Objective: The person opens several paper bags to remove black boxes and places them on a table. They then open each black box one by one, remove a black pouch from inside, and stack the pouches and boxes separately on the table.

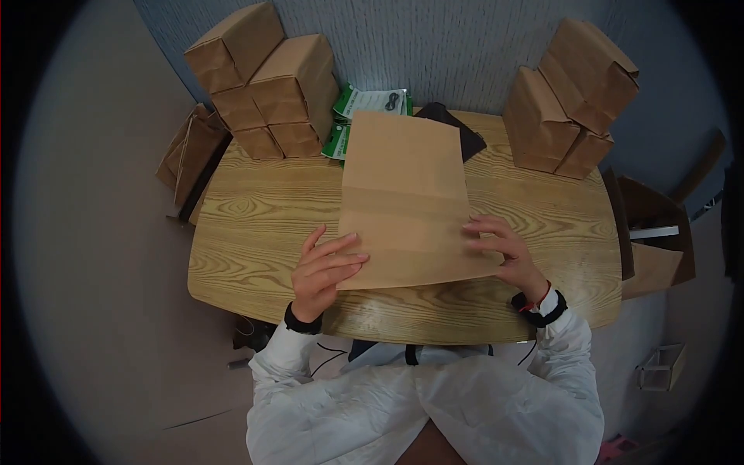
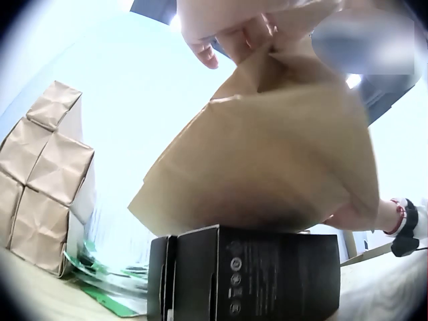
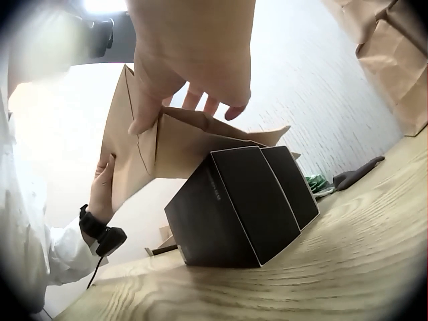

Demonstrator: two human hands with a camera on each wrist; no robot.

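Note:
A brown paper bag (image 1: 403, 201) is held between both hands above the table. The left hand (image 1: 327, 271) grips its left edge near the close end, with fingers spread on the upper face. At the right edge the right hand (image 1: 504, 252) holds it, thumb on the side and fingers over the top in the right wrist view. Black boxes (image 2: 277, 274) stand under the bag, side by side on the table in the right wrist view (image 3: 227, 207); the bag hides them in the head view. Whether the bag's mouth touches them cannot be told.
Stacked brown paper packages (image 1: 283, 93) stand at the back left, others (image 1: 562, 108) at the back right. Green-and-white packets (image 1: 376, 101) and a dark flat item (image 1: 465, 136) lie behind the bag. Open cartons (image 1: 655, 256) flank the wooden table (image 1: 248, 248).

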